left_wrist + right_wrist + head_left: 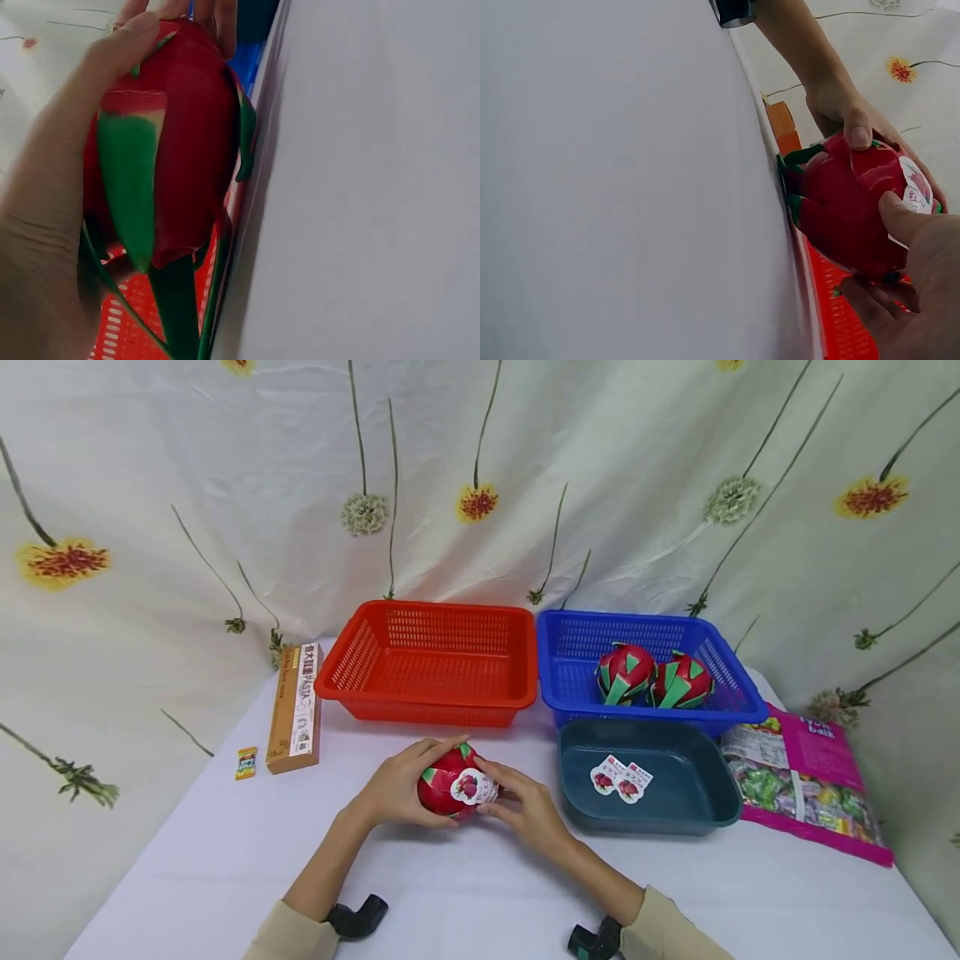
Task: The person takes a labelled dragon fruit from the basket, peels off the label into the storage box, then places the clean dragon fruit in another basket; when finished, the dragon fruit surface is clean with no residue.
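Observation:
A red dragon fruit (437,789) with green scales is between both hands at the middle of the table. My left hand (396,783) grips its left side, thumb along the near side and fingers over the top. On the other side, my right hand (528,814) holds the fruit, its thumb at the edge of a white round-edged sticker (917,184) and its other fingers beneath. The sticker, printed with a dragon fruit picture, lies on the red skin. Long green leaf tips (176,300) stick out from one end of the fruit in the left wrist view.
A red basket (427,712) stands behind the hands. Beside it, a blue basket (551,693) holds two dragon fruits (627,672). Two stickers (621,779) lie in a dark teal tray (690,777). A candy bag (817,777) is far right; a pasta box (295,710) and small wrapped packet (246,763) lie left.

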Motion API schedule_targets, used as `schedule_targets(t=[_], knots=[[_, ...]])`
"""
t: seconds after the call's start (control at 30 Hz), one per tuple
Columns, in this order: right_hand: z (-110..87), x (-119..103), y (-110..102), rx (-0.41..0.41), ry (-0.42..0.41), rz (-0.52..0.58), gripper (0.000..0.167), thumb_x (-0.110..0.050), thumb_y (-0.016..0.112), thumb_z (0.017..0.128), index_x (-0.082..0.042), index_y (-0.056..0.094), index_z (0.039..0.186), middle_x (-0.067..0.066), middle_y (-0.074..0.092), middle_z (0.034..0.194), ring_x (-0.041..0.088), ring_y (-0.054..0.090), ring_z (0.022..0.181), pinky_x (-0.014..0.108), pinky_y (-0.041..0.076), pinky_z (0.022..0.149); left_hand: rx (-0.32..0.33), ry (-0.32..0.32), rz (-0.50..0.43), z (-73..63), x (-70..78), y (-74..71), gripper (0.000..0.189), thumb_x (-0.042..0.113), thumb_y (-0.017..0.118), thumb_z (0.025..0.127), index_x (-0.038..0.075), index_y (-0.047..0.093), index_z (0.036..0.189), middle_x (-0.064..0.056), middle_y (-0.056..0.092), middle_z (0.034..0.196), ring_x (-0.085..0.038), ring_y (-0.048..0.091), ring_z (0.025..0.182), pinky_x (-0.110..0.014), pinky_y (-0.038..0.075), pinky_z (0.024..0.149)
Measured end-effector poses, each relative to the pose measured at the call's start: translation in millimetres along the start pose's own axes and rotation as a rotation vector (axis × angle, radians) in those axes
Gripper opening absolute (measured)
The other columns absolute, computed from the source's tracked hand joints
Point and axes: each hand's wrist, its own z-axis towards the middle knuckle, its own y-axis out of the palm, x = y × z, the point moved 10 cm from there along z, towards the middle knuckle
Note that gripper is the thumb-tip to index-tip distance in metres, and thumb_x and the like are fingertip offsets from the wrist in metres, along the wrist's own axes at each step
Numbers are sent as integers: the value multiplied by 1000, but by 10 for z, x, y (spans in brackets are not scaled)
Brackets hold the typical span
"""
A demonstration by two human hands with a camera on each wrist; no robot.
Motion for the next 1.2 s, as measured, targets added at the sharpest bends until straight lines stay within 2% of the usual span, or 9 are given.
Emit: schedule_targets(t=[0.13,0.27,0.33,0.47,0.63,0.8,0.9,1.07,1.2], knots=[[48,-125,-185,89,31,-121,68,-21,77,76,-17,46,137,4,53,120,14,55,88,23,51,66,108,20,-17,-31,29,-90,104,53,82,54,26,35,142,1,51,120,-15,50,108,-32,54,73],[64,-270,-457,248,47,-216,64,-26,80,72,-19,54,130,0,48,85,11,39,62,21,34,47,213,27,-38,-59,67,-201,105,47,85,52,24,35,142,-1,53,117,-18,52,107,-35,54,71],[64,-299,-533,282,59,-184,53,-23,80,72,-18,60,121,-3,41,68,9,34,54,21,27,43,244,30,-38,-67,88,-236,106,44,86,51,23,35,142,-1,53,117,-18,52,107,-35,54,71],[84,-352,-552,259,103,-12,31,-12,76,76,-9,67,107,-2,28,49,8,25,42,22,18,38,281,58,-23,-64,149,-266,105,41,87,50,18,38,140,-2,52,117,-17,51,108,-35,54,72],[109,-489,-531,242,89,138,23,0,69,79,4,67,102,3,26,48,12,23,41,24,17,37,323,128,-1,-55,274,-281,101,42,88,48,13,45,135,-4,53,116,-18,53,106,-35,54,74],[80,-458,-538,309,54,215,21,7,69,77,10,67,98,6,24,48,13,22,42,27,16,37,380,182,18,-69,343,-300,101,43,87,46,13,46,134,-6,54,114,-19,55,102,-35,54,72],[58,-422,-545,352,71,255,21,8,69,77,11,67,97,6,24,49,13,21,43,27,16,38,408,209,15,-76,373,-308,101,46,85,48,13,46,134,-6,54,112,-19,56,101,-34,54,72],[15,-352,-566,425,115,324,17,6,67,79,13,67,95,6,29,49,11,24,45,26,17,38,431,217,-6,-81,388,-311,97,56,79,55,10,47,133,-6,54,111,-18,56,99,-35,55,71],[4,-335,-568,443,116,363,12,8,65,80,15,65,90,5,30,48,11,26,45,26,17,38,429,204,-4,-85,388,-291,96,58,77,57,11,45,135,-7,54,111,-19,56,100,-34,54,71]])
